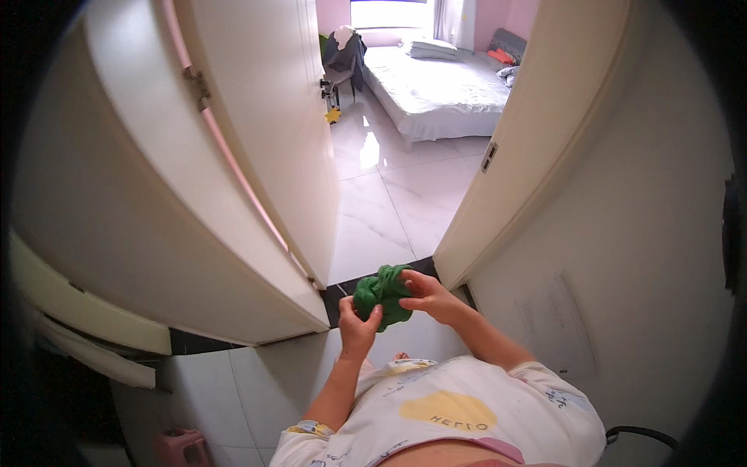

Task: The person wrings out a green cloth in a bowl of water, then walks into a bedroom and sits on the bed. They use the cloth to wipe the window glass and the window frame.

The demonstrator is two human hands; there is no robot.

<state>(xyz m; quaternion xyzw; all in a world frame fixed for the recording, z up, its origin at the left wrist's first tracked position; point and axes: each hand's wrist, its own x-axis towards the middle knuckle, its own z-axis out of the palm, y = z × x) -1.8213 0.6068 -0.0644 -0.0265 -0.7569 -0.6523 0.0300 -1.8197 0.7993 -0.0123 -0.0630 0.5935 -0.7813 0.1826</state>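
A bunched green cloth [382, 295] is held up in front of my body, above the dark threshold of a doorway. My left hand [359, 324] grips its left lower edge between thumb and fingers. On the cloth's right side, my right hand [429, 298] has its thumb and fingers spread around the edge, with fingertips at the folds; how firmly it grips is hard to tell.
A cream door [262, 117] stands open on the left, and its frame [508, 134] rises on the right. Beyond are a bed [437, 87] with pale bedding and a chair [341, 73] draped with clothes. A pink plastic stool [182, 448] is on the floor at lower left.
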